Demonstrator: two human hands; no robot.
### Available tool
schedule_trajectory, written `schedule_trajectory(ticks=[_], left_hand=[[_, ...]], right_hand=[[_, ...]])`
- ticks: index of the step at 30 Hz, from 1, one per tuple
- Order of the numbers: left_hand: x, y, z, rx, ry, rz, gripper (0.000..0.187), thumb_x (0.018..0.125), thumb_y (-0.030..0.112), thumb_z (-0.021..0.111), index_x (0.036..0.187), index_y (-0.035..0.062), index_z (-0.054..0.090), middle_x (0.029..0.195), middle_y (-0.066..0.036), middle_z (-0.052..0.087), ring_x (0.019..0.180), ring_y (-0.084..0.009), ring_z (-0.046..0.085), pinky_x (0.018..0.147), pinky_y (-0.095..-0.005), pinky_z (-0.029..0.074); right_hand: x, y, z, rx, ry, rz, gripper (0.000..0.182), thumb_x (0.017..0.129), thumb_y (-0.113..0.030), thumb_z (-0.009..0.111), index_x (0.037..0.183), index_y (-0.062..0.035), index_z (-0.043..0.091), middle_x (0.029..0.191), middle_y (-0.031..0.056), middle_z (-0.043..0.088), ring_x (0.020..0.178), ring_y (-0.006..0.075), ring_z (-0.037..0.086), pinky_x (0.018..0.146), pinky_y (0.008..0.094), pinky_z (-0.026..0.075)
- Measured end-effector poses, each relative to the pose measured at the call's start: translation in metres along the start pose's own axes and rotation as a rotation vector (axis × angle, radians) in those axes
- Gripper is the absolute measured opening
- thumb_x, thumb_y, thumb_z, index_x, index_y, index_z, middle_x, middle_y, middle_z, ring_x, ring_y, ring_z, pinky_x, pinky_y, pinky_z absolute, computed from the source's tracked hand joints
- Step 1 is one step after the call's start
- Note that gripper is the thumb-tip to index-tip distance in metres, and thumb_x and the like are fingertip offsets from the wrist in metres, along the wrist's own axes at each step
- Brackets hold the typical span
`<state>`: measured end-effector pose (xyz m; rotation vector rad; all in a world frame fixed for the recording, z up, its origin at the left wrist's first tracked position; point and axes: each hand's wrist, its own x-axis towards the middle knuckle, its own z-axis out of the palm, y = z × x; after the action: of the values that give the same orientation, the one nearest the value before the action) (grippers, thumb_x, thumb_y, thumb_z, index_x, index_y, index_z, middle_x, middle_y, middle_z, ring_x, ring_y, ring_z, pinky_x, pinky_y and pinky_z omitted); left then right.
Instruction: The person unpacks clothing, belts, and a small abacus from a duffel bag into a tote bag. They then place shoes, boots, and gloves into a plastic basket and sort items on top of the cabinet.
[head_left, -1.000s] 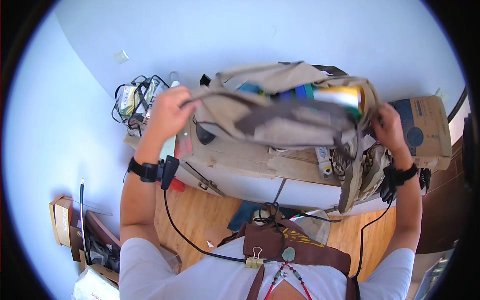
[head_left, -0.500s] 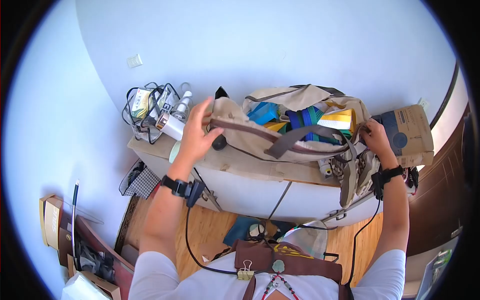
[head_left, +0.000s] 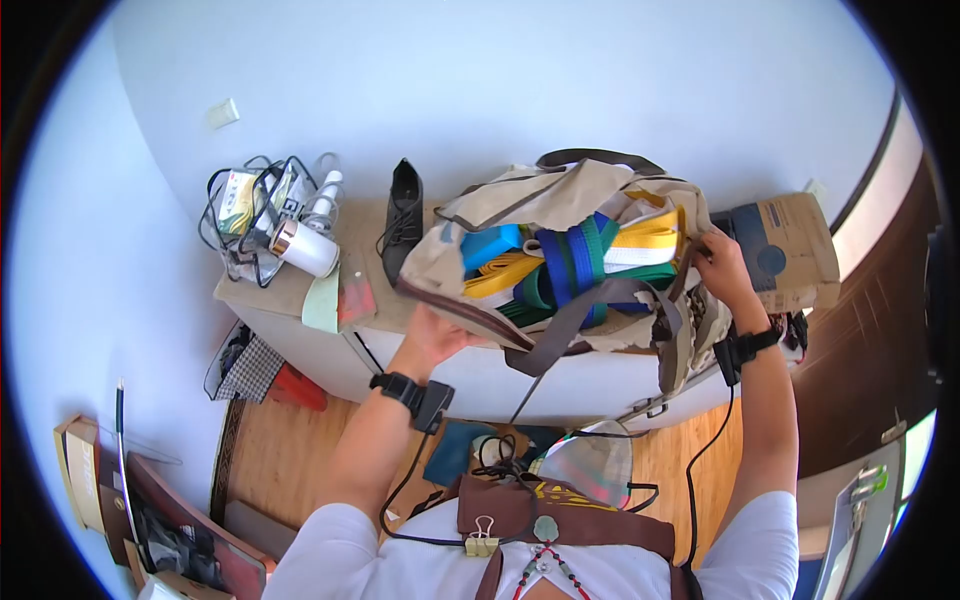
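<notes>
1. A beige duffel bag (head_left: 560, 215) is seen at frame centre, on the white cabinet top (head_left: 330, 250), gaping open.
2. Its near lower-left edge is clenched by the left hand (head_left: 432, 335).
3. Its right end is gripped by the right hand (head_left: 722, 268).
4. Folded coloured belts (head_left: 575, 262) are packed inside.
5. A black shoe (head_left: 403, 220) lies just left of the bag; a cardboard box (head_left: 790, 250) is at the right.

Belts (head_left: 570, 262) lie in the bag (head_left: 480, 290); a shoe (head_left: 403, 215) lies left, a box (head_left: 790, 245) right.
</notes>
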<state>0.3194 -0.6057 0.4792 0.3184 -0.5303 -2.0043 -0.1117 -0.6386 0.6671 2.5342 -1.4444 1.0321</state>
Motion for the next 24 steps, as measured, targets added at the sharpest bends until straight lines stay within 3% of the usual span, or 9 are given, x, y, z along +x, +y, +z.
schedule_trajectory(ticks=[1,4,5,8,10,13,15,17,24], left_hand=[[0.003,-0.003,0.01,-0.092,-0.162,0.022,0.059,0.088,0.055,0.039,0.126,0.0103,0.047,0.125,-0.015,0.052,0.116,-0.0362,0.048,0.096,-0.0581,0.037],[-0.003,-0.018,0.026,0.281,0.415,0.204,0.056,0.088,0.054,0.039,0.128,0.0154,0.044,0.127,-0.01,0.051,0.115,-0.0298,0.05,0.097,-0.0513,0.038],[0.009,-0.029,-0.012,0.44,0.206,0.313,0.055,0.088,0.053,0.043,0.13,0.0177,0.042,0.126,-0.005,0.051,0.114,-0.0252,0.051,0.097,-0.0479,0.039],[0.042,-0.022,-0.012,-0.307,0.172,0.329,0.039,0.086,0.044,0.056,0.114,0.0158,0.058,0.107,-0.004,0.061,0.105,-0.018,0.056,0.095,-0.0355,0.044],[0.028,-0.009,0.033,-0.164,0.07,0.471,0.044,0.086,0.044,0.056,0.114,0.0096,0.059,0.111,-0.005,0.063,0.097,-0.0182,0.062,0.089,-0.0329,0.049],[0.027,-0.012,0.033,-0.164,0.088,0.577,0.046,0.083,0.05,0.056,0.108,0.0128,0.064,0.102,-0.003,0.066,0.091,-0.0162,0.064,0.083,-0.0308,0.051],[0.007,-0.017,0.042,-0.177,0.087,0.57,0.043,0.083,0.048,0.057,0.106,0.0122,0.064,0.101,-0.003,0.066,0.09,-0.0153,0.063,0.083,-0.0303,0.05],[0.0,-0.025,0.032,-0.189,0.076,0.63,0.043,0.083,0.048,0.058,0.105,0.0117,0.064,0.102,-0.005,0.066,0.09,-0.0164,0.063,0.082,-0.032,0.05],[-0.114,0.009,0.091,-0.371,-0.102,0.669,0.039,0.08,0.039,0.064,0.103,0.0067,0.063,0.099,-0.012,0.064,0.088,-0.0243,0.062,0.08,-0.0407,0.05]], right_hand=[[0.0,0.002,-0.002,-0.007,-0.016,0.037,0.013,0.071,-0.001,0.062,0.08,0.0041,0.055,0.08,0.0192,0.054,0.073,0.0367,0.055,0.064,0.0388,0.045],[-0.007,0.03,0.006,0.132,-0.011,0.062,0.023,0.071,0.003,0.06,0.094,0.0028,0.059,0.094,0.0187,0.06,0.084,0.0327,0.059,0.073,0.0352,0.047],[-0.008,0.044,0.011,0.106,0.025,0.041,0.032,0.072,0.003,0.059,0.104,0.0027,0.06,0.103,0.0182,0.061,0.093,0.0304,0.06,0.081,0.034,0.047],[0.001,0.063,0.007,-0.041,0.08,-0.061,0.034,0.078,0.002,0.051,0.111,0.0038,0.058,0.116,0.0197,0.057,0.11,0.029,0.054,0.093,0.034,0.042],[0.015,0.12,0.01,0.109,0.11,-0.004,0.033,0.087,-0.007,0.049,0.118,0.0028,0.054,0.116,0.0146,0.058,0.106,0.0237,0.054,0.092,0.0339,0.04],[0.045,0.016,-0.013,0.112,0.347,-0.387,0.031,0.083,-0.017,0.063,0.11,-0.0026,0.064,0.096,0.0183,0.064,0.077,0.0285,0.06,0.069,0.035,0.047],[0.047,0.042,-0.02,0.068,0.369,-0.074,0.033,0.084,-0.02,0.062,0.109,0.0003,0.063,0.097,0.0201,0.063,0.083,0.0268,0.061,0.073,0.0378,0.048],[0.05,-0.003,-0.029,0.197,0.401,-0.161,0.055,0.086,-0.041,0.061,0.116,0.0031,0.048,0.084,0.0154,0.061,0.078,0.0255,0.062,0.072,0.0418,0.053],[0.06,-0.125,0.011,0.447,0.396,-0.365,0.048,0.085,-0.031,0.059,0.115,0.0041,0.049,0.089,0.0149,0.061,0.083,0.0232,0.06,0.076,0.0386,0.051]])
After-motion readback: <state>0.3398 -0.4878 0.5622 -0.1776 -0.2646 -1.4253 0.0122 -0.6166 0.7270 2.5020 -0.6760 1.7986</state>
